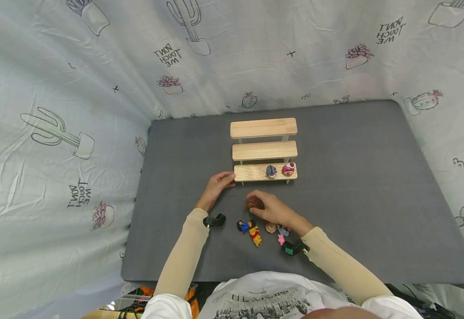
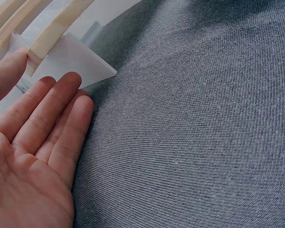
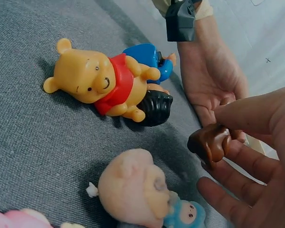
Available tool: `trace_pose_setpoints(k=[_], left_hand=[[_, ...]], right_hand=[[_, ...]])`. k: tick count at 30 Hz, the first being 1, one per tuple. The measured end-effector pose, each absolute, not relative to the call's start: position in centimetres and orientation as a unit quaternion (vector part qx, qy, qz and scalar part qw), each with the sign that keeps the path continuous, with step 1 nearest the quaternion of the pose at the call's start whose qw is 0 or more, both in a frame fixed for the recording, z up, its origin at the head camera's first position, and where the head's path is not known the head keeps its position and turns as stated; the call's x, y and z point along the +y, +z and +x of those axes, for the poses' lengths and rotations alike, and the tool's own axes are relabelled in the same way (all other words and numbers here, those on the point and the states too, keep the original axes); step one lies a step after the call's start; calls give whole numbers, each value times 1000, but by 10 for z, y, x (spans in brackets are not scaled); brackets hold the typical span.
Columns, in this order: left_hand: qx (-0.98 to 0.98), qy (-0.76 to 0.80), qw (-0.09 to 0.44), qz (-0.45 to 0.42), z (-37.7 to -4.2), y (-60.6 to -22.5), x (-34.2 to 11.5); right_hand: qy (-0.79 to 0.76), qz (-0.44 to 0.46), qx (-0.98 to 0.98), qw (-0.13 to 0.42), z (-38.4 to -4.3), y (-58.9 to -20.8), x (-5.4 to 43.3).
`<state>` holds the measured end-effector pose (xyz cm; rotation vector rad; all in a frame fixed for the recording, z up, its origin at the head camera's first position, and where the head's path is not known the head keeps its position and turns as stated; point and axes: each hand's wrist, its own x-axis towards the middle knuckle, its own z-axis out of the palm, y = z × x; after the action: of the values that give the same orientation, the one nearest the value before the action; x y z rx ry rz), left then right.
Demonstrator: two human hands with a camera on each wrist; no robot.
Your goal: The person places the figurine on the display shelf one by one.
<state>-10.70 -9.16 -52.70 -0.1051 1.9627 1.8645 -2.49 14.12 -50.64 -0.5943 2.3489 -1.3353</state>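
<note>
A three-step wooden display shelf (image 1: 252, 173) stands on the grey table. My left hand (image 1: 218, 186) is at the left end of its lowest step. In the left wrist view the thumb touches the plank end (image 2: 47, 45), with the other fingers extended beside the white support (image 2: 83, 66). My right hand (image 1: 276, 209) is in front of the shelf, pinching a glossy brown figurine (image 3: 213, 142) between thumb and fingers; its far side is hidden. On the lowest step sit a blue-grey figurine (image 1: 271, 171) and a red-and-white figurine (image 1: 288, 169).
Near my right hand lie a Winnie the Pooh figure (image 3: 97, 78), a black-haired figure in blue (image 1: 243, 227), a peach-coloured round figurine (image 3: 130, 187), a light-blue one (image 3: 185, 213) and a pink one (image 1: 281, 239). A patterned curtain (image 1: 232, 57) surrounds the table (image 1: 359, 186).
</note>
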Motion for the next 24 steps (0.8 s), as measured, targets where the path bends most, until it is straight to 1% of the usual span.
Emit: trace_pose_setpoints(k=[6, 15, 24], left_hand=[[706, 673, 216, -42, -107, -527, -91], [709, 671, 213, -41, -108, -528, -91], [712, 668, 214, -38, -108, -528, -91]], right_hand=[[-489, -212, 828, 175, -27, -505, 143], [-514, -185, 818, 184, -30, -499, 144], [-532, -154, 813, 181, -31, -491, 142]])
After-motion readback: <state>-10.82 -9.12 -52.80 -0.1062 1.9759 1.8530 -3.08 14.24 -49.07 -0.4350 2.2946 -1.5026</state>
